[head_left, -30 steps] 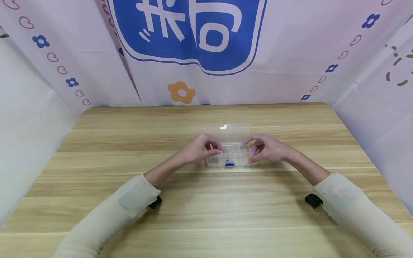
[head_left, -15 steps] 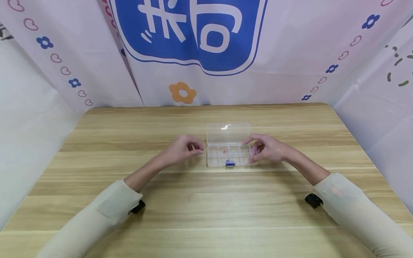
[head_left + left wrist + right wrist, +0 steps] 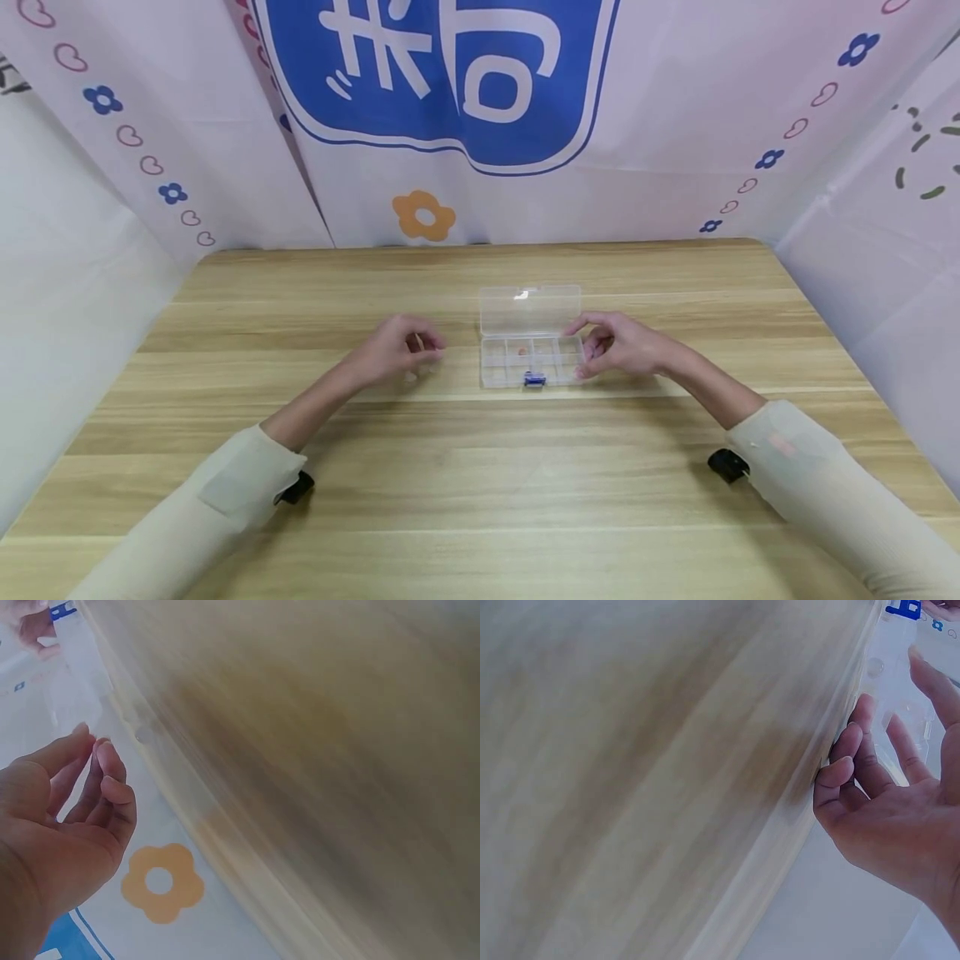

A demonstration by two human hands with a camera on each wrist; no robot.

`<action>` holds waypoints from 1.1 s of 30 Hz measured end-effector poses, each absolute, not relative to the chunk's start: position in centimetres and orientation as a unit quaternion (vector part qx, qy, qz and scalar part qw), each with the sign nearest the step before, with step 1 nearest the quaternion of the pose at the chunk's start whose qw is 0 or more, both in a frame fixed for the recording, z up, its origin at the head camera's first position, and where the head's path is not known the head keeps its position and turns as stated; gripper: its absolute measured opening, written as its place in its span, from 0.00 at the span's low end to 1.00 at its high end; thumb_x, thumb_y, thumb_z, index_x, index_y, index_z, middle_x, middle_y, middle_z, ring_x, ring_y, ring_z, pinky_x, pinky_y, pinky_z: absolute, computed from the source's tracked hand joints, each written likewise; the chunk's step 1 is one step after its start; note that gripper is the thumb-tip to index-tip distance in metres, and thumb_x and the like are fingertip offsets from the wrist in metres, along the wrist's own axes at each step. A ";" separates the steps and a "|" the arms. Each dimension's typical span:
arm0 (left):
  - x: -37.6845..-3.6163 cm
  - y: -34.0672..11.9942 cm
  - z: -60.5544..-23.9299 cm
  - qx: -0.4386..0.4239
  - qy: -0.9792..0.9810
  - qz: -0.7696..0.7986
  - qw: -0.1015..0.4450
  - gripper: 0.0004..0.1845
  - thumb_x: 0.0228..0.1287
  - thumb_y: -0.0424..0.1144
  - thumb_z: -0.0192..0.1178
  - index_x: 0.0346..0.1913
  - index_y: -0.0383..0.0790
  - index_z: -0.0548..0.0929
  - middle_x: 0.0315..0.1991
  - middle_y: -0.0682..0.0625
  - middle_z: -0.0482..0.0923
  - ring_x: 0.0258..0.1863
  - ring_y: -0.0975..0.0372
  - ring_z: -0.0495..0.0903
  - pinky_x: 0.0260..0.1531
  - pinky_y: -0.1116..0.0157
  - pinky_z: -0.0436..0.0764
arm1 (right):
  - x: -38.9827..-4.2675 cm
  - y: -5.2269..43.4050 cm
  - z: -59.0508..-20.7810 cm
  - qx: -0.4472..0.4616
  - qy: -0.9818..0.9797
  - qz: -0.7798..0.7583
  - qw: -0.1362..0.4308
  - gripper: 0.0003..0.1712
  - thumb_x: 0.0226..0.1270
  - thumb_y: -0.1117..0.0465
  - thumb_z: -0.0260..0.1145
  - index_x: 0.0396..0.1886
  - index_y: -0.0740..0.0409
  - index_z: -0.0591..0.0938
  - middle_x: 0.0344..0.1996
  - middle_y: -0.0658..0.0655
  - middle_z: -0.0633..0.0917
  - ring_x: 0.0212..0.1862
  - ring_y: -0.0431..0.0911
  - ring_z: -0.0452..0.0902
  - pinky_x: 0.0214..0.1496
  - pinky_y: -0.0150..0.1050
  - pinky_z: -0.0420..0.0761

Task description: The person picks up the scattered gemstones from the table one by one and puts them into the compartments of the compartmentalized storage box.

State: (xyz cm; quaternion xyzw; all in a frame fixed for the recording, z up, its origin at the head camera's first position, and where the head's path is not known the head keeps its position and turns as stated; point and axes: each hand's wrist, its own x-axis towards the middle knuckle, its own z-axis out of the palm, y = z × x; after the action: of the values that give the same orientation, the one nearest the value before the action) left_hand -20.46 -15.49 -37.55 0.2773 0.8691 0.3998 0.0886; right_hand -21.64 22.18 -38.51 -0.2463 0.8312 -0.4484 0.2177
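A clear plastic compartment box [image 3: 543, 367] with a blue latch [image 3: 535, 380] at its front lies on the table, its lid [image 3: 530, 311] tipped back. A small reddish piece [image 3: 522, 352] sits in one of its back compartments. My right hand [image 3: 624, 346] holds the box's right end, thumb at the front corner and index finger near the hinge. Left of the box, apart from it, my left hand [image 3: 390, 350] hovers low over the wood with loosely bent fingers. The left wrist view has its thumb and fingertips close together, nothing visible between them.
A wood-grain table [image 3: 480, 475] spreads around the box. White printed cloth [image 3: 645, 200] with a blue sign and an orange flower [image 3: 424, 216] hangs behind it, and more white cloth stands at both sides.
My left hand has drawn back from over the box and moved left across the table, leaving the reddish piece visible in the compartment. My right hand stays at the box's right end.
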 end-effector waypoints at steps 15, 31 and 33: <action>-20.5 -16.3 -38.0 0.274 0.884 0.364 0.101 0.05 0.60 0.24 0.72 0.39 0.27 0.88 0.34 0.43 0.87 0.31 0.59 0.83 0.32 0.69 0.82 | -21.5 22.0 -38.3 -0.244 0.832 -0.447 0.219 0.33 0.58 0.72 0.78 0.63 0.72 0.76 0.28 0.56 0.81 0.34 0.46 0.75 0.38 0.32 0.77; -21.0 -16.1 -38.6 0.272 0.897 0.330 0.110 0.02 0.62 0.26 0.72 0.33 0.34 0.90 0.32 0.49 0.86 0.29 0.62 0.79 0.31 0.68 0.79 | -21.6 22.0 -38.2 -0.241 0.833 -0.447 0.219 0.33 0.58 0.72 0.78 0.62 0.72 0.76 0.28 0.56 0.81 0.34 0.46 0.75 0.38 0.32 0.77; -21.0 -16.1 -38.6 0.270 0.898 0.330 0.110 0.03 0.63 0.26 0.72 0.33 0.35 0.90 0.32 0.49 0.86 0.29 0.62 0.79 0.30 0.68 0.78 | -21.6 22.0 -38.2 -0.240 0.834 -0.446 0.219 0.33 0.58 0.72 0.78 0.62 0.71 0.76 0.28 0.56 0.81 0.34 0.46 0.75 0.38 0.32 0.77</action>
State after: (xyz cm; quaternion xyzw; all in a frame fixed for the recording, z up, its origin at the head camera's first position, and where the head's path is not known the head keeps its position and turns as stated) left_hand -21.05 -16.10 -38.59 0.2705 0.8977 0.3300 0.1101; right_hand -21.59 22.00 -38.24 -0.2402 0.8340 -0.4457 0.2193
